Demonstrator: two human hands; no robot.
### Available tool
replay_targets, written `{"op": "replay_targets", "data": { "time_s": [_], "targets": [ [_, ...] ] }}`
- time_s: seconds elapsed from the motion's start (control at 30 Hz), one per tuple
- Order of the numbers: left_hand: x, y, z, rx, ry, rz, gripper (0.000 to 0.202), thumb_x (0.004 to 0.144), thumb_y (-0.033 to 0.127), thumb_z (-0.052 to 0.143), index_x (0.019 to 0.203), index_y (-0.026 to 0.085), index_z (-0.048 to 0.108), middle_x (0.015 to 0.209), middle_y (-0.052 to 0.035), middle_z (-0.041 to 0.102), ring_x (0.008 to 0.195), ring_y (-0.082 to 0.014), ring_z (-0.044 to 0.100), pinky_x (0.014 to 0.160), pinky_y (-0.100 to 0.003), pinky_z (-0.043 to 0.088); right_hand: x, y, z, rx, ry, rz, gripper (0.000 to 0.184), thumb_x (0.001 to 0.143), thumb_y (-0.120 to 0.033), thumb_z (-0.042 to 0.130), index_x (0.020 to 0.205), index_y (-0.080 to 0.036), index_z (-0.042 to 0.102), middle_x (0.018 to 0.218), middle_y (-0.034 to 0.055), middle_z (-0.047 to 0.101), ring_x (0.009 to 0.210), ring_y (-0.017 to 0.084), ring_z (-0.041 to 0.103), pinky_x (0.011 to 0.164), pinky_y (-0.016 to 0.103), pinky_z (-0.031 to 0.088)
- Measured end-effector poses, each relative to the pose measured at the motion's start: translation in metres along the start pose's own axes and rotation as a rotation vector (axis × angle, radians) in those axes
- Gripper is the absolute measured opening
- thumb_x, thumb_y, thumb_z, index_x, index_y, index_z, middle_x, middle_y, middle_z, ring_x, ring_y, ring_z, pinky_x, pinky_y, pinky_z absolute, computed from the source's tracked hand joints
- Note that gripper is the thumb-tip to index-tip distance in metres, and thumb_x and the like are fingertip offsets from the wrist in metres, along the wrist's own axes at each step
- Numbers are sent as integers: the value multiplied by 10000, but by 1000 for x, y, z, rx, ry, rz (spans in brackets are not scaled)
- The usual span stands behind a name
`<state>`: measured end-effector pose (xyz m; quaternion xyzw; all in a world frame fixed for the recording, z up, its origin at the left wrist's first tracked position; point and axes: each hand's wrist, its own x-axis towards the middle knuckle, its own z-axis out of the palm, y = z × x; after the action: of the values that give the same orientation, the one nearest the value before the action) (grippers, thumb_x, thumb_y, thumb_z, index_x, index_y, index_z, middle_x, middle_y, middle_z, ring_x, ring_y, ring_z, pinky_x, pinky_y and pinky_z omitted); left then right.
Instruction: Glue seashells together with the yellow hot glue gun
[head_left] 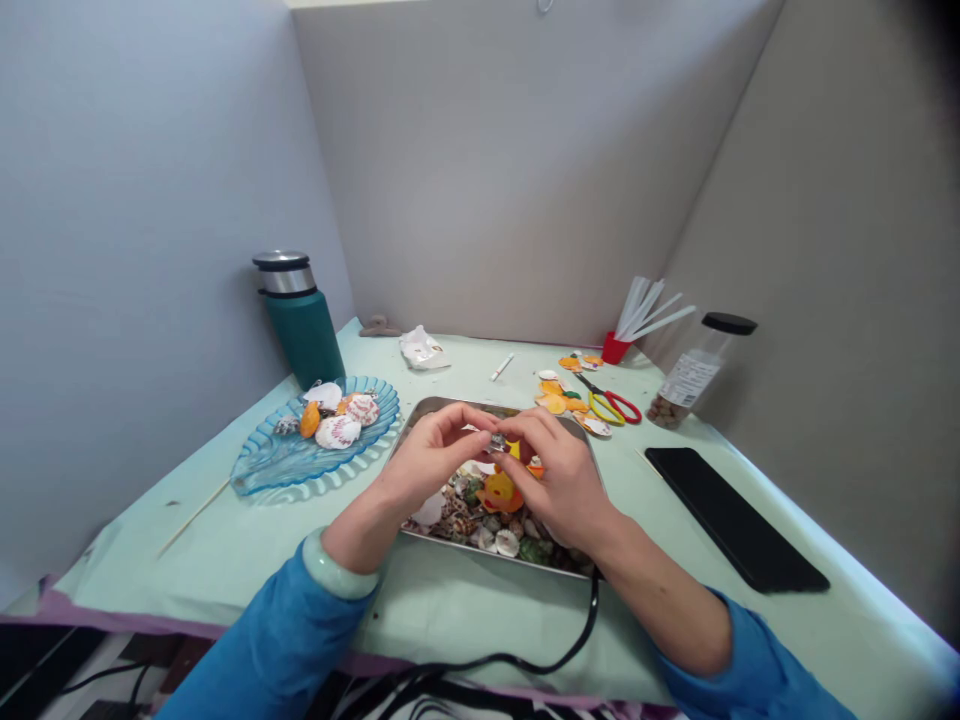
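Over a metal tray (431, 403), my left hand (435, 447) and my right hand (559, 475) meet with bent fingers. Between their fingertips they pinch a small silvery piece (496, 441), too small to name exactly. The tray beneath holds many seashells (459, 520), including spiral ones, white ones and greenish ones. An orange-and-yellow piece with a face-like pattern (501, 492) lies among the shells, partly hidden by my right hand. My hands cover much of the tray's middle and right side.
A blue leaf-shaped glass dish (262, 470) with shells, a skewer (193, 517) and a green bottle (304, 330) are left. Scissors (611, 405), orange shells (555, 402), a red cup of white sticks (615, 348), a clear jar (690, 378) and a black phone-like slab (731, 515) are right.
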<state>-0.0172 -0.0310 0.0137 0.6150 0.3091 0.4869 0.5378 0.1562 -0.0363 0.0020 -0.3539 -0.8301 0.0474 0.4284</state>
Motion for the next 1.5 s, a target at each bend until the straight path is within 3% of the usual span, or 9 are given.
{"op": "replay_targets", "data": {
  "time_s": [0.33,0.63,0.93,1.1,1.2,1.27,1.37,1.5],
  "targets": [
    [0,-1,-1,-18,13,-32,190,752,294,639,835,127,601,922,-55,627,874,-167,586,802,-336,511,0,1,1,57,-41,66,223,841,-213,531,1062,-205,548,893,50,564,749,150,532,658,272,428],
    [-1,2,0,-50,-51,3,308,738,263,662,1026,164,617,1068,-77,632,926,-184,609,842,-327,490,3,0,0,145,30,101,158,869,-306,512,962,-189,560,784,27,564,667,132,500,624,262,402],
    [-1,1,-3,-125,-79,-83,290,739,269,668,978,123,592,868,-66,650,736,-147,632,713,-294,498,2,1,-2,142,-4,86,161,905,-282,439,902,-187,569,826,36,578,758,146,524,699,272,401],
    [3,4,-6,-191,7,-158,333,716,291,684,967,137,529,688,-20,632,616,-143,636,649,-298,502,1,3,-2,162,29,101,180,908,-283,431,940,-201,588,901,37,611,844,155,560,767,279,410],
    [3,14,-20,-64,108,-169,367,697,320,689,965,139,515,729,-27,632,590,-130,623,602,-274,496,1,3,-1,153,33,110,187,907,-296,433,932,-200,591,911,41,619,845,161,566,774,288,415],
    [0,25,-40,145,190,-126,385,698,355,675,981,139,528,790,-43,639,608,-129,624,607,-273,503,1,3,-1,146,22,109,190,910,-296,427,933,-198,589,908,42,616,838,160,564,771,289,415],
    [-5,40,-83,589,341,-147,412,711,424,631,1016,154,570,918,-68,646,644,-130,626,599,-253,496,1,1,-1,138,-2,111,198,917,-291,414,923,-193,587,886,37,608,816,150,558,760,280,410],
    [-4,45,-143,1075,496,-321,431,709,455,586,1028,165,586,912,-70,668,664,-165,639,613,-266,491,1,2,-1,131,-18,118,220,924,-292,400,896,-186,591,865,35,597,795,140,552,755,272,401]
  ]
}}
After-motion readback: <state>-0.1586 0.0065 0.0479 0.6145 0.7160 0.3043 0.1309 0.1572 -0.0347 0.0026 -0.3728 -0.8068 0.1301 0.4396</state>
